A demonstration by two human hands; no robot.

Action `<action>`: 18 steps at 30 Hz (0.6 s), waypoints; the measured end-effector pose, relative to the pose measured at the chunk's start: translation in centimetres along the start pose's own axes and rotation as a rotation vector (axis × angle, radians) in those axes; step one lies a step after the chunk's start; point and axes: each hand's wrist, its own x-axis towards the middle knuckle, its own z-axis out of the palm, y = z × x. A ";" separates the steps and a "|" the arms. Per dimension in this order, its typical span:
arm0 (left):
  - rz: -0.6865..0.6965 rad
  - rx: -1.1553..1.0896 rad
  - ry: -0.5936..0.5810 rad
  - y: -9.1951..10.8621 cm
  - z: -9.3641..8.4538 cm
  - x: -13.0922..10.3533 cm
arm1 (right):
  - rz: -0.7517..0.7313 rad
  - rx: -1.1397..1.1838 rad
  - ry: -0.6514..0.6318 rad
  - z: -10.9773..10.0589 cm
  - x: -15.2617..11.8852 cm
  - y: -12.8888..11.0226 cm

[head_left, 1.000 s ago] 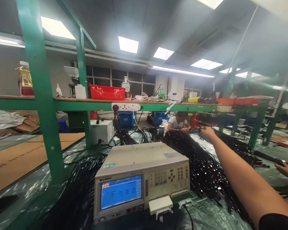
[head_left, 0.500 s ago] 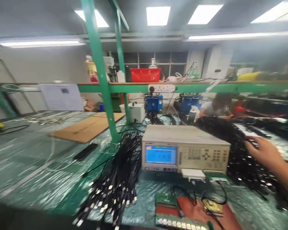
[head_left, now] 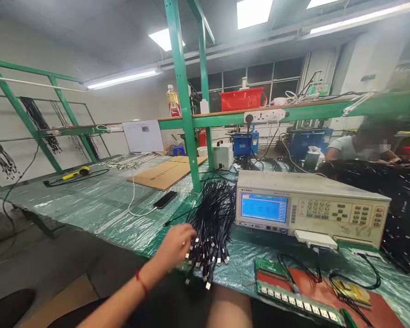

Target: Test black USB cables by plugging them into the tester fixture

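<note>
My left hand [head_left: 176,243], a red band at its wrist, lies against the left side of a bundle of black cables [head_left: 213,223]. Its fingers are curled at the cable ends, and what they hold, if anything, is too small to make out. Silver plugs show at the bundle's near end, by the table edge. My right hand is out of view. Right of the bundle stands a beige test instrument [head_left: 310,200] with a lit blue screen. In front of it lies a green circuit board with a row of white sockets [head_left: 297,303].
A black phone [head_left: 166,199] on a white cord and a cardboard sheet [head_left: 167,174] lie left of the green post [head_left: 187,132]. A yellow tool [head_left: 75,173] is farther left. More black cables [head_left: 405,218] pile up at right, near another person [head_left: 348,148].
The view has swung left, so the bench items sit farther right. A hand that reached to the cable pile at right is gone; my left hand has come in at the near bundle.
</note>
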 end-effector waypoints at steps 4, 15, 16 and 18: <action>-0.269 0.120 0.049 -8.2 -1.6 4.4 | 0.049 -0.088 -0.135 -1.3 0.0 -1.3; -0.352 0.050 -0.150 -12.1 -1.7 4.8 | 0.001 -0.062 -0.288 -2.6 -2.1 -5.4; -0.357 0.032 -0.142 -11.7 -2.0 4.7 | -0.002 -0.042 -0.284 -2.5 -2.2 -5.3; -0.371 -0.003 -0.145 -10.7 -2.2 4.0 | -0.015 0.004 -0.233 -2.3 -2.2 -4.7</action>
